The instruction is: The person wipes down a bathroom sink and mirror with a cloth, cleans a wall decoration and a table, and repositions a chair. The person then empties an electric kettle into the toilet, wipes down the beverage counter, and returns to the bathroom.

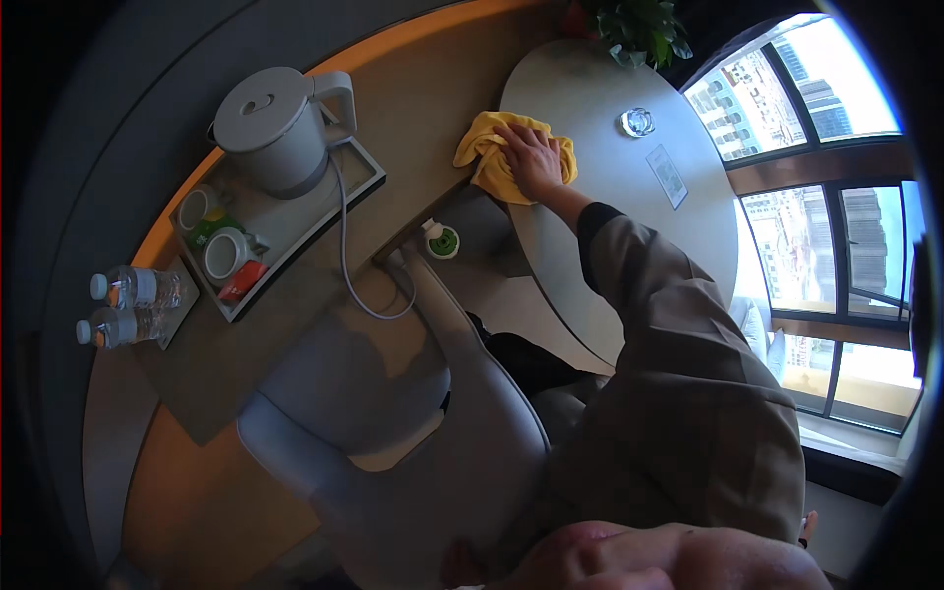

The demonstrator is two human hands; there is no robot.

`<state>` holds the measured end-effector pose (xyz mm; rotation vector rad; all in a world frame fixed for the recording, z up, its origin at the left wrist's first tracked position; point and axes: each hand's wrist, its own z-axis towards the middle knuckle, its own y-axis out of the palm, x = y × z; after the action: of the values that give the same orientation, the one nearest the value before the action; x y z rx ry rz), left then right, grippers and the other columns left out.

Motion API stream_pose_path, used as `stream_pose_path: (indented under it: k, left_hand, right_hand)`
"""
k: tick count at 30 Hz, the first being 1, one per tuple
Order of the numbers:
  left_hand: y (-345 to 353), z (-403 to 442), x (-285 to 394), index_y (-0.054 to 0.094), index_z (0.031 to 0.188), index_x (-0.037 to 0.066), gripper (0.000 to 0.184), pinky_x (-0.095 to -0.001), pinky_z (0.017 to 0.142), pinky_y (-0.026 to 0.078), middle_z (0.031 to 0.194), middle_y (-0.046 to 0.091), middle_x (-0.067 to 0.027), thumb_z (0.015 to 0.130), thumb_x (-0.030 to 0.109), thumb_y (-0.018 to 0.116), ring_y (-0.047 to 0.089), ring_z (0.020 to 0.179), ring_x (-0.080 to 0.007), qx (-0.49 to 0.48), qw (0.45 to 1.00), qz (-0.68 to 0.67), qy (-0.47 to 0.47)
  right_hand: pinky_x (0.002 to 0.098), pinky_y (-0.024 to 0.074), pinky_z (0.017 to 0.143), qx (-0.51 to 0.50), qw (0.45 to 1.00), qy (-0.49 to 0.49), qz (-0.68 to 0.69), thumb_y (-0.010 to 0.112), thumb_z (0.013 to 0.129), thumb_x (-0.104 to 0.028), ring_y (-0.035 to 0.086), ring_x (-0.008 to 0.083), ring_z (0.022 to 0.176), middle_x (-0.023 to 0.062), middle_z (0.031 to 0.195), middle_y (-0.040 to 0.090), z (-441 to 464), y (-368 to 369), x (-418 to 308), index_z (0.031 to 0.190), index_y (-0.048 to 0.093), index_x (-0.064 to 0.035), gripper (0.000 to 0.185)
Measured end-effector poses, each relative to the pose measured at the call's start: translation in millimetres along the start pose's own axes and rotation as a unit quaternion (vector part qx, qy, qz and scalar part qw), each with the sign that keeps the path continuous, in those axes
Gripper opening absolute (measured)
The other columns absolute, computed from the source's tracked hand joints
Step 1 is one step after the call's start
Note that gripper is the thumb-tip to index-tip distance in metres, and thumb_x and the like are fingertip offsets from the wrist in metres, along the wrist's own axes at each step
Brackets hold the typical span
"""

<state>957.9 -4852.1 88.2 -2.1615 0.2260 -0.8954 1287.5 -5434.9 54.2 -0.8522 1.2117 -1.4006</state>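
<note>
My right hand [534, 160] presses down on a crumpled yellow cloth [482, 147], fingers bent over it and bunching it. The cloth lies where the long grey desktop [423, 138] meets the rounded grey table [629, 226], overlapping both. Below the cloth, a white bottle with a green label [442, 240] shows beside the desk edge. My left hand is not in view. At the lower right, beside my clothing, a small bit of fingers [809, 526] shows; I cannot tell whose.
A white kettle [270, 133] with a cord stands on a tray [364, 167] with cups [228, 254] and a red packet [243, 282]. Two water bottles [133, 307] are at the left. A glass ashtray [637, 122], a card [667, 177], a plant [639, 29] and a grey chair [472, 383] are around.
</note>
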Motion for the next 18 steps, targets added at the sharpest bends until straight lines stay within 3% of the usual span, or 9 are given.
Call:
stream_pose_path:
  k: [6,7,9,10,11,12,13,15,18]
  left_hand:
    - [-39,-33,-9,0.046,0.119,0.003,0.043,-0.0424,0.091,0.037,0.114,0.052,-0.0095,0.083,0.026,0.051,0.049,0.103,-0.028,0.019,0.996,-0.069,-0.046]
    - [-47,-34,-12,0.046,0.119,0.003,0.043,-0.0424,0.091,0.037,0.114,0.052,-0.0095,0.083,0.026,0.051,0.049,0.103,-0.028,0.019,0.995,-0.081,-0.048]
    - [-61,-38,-22,0.045,0.119,0.003,0.044,-0.0425,0.09,0.037,0.114,0.052,-0.0093,0.083,0.026,0.052,0.049,0.102,-0.028,0.013,0.993,-0.105,-0.051]
    - [-69,-43,-27,0.045,0.119,0.003,0.044,-0.0425,0.09,0.037,0.114,0.052,-0.0092,0.083,0.026,0.052,0.049,0.102,-0.0279,0.009,0.992,-0.116,-0.053]
    - [-74,-19,-39,0.044,0.12,0.004,0.047,-0.0433,0.089,0.038,0.116,0.05,-0.0086,0.082,0.029,0.053,0.049,0.103,-0.0278,-0.155,0.944,-0.259,-0.131]
    - [-76,10,-49,0.043,0.12,0.005,0.05,-0.0442,0.088,0.04,0.117,0.049,-0.008,0.081,0.032,0.055,0.049,0.104,-0.0277,-0.317,0.845,-0.379,-0.203]
    - [-68,16,-38,0.044,0.119,0.005,0.049,-0.0439,0.087,0.04,0.117,0.049,-0.0085,0.08,0.033,0.056,0.048,0.104,-0.0276,-0.314,0.852,-0.349,-0.233]
    - [-61,36,-36,0.046,0.117,0.006,0.049,-0.0449,0.087,0.042,0.116,0.049,-0.0094,0.079,0.035,0.057,0.049,0.105,-0.0276,-0.323,0.864,-0.298,-0.247]
    - [-47,49,-38,0.047,0.115,0.006,0.046,-0.0456,0.085,0.043,0.113,0.052,-0.01,0.08,0.033,0.055,0.05,0.102,-0.0271,-0.317,0.883,-0.275,-0.209]
  right_hand:
    - [0.044,0.0206,0.099,0.055,0.991,-0.074,0.092,0.056,0.08,-0.032,0.035,0.0264,0.118,0.0089,0.127,0.041,-57,-43,-16,0.123,0.044,-0.0156,0.048]
    - [0.0416,0.0273,0.097,-0.025,0.984,-0.056,0.165,0.056,0.081,-0.032,0.039,0.0297,0.115,0.011,0.126,0.043,-102,-65,-32,0.123,0.043,-0.0125,0.049]
    - [0.0366,0.0369,0.093,-0.195,0.91,0.05,0.363,0.056,0.08,-0.043,0.044,0.0334,0.113,0.0187,0.125,0.043,-211,-93,-59,0.128,0.038,-0.0081,0.062]
    - [0.0409,0.0317,0.098,-0.357,0.813,0.177,0.424,0.057,0.075,-0.053,0.035,0.0306,0.122,0.0194,0.134,0.032,-257,-109,-74,0.134,0.026,-0.0064,0.081]
    - [0.0463,0.0294,0.098,-0.431,0.692,0.288,0.502,0.059,0.073,-0.055,0.03,0.0325,0.124,0.0205,0.136,0.025,-292,-126,-88,0.135,0.02,-0.0058,0.088]
    - [0.0517,0.0272,0.098,-0.487,0.543,0.384,0.566,0.06,0.07,-0.058,0.024,0.0344,0.126,0.0216,0.139,0.017,-317,-140,-100,0.137,0.014,-0.0051,0.096]
    - [0.0517,0.0272,0.098,-0.473,0.54,0.385,0.58,0.06,0.07,-0.058,0.024,0.0344,0.126,0.0216,0.139,0.017,-332,-140,-105,0.137,0.014,-0.0051,0.096]
    - [0.0603,0.0225,0.096,-0.506,0.332,0.404,0.686,0.063,0.068,-0.058,0.013,0.0404,0.128,0.0238,0.14,0.01,-351,-129,-122,0.137,0.008,-0.0026,0.104]
    - [0.0565,0.0403,0.083,-0.424,0.428,0.417,0.681,0.064,0.072,-0.042,0.037,0.0413,0.114,0.0253,0.128,0.031,-350,-122,-154,0.128,0.027,0.0031,0.081]
